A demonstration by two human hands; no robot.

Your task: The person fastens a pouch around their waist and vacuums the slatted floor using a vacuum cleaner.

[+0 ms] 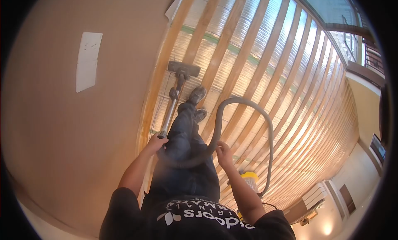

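My left hand [156, 143] is wrapped around the top end of a metal vacuum wand [169, 112]. The wand slopes down to a dark floor nozzle [184, 69], which rests on the wooden battens beside the wall. A grey vacuum hose [271, 136] curves across my thighs and loops out to the right. Curled fingers of my right hand [224, 154] grip the side of this hose near my right thigh; their tips are partly hidden. Behind my right forearm shows part of a yellow-topped vacuum cleaner [249, 178].
Long parallel wooden battens [224, 37] run over shiny foil sheeting [244, 76]. A brown wall [120, 95] with a white socket plate [89, 61] stands close on my left. My shoes [197, 95] are just behind the nozzle. Thin cables [161, 101] lie along the wall; glazing [327, 8] is at far right.
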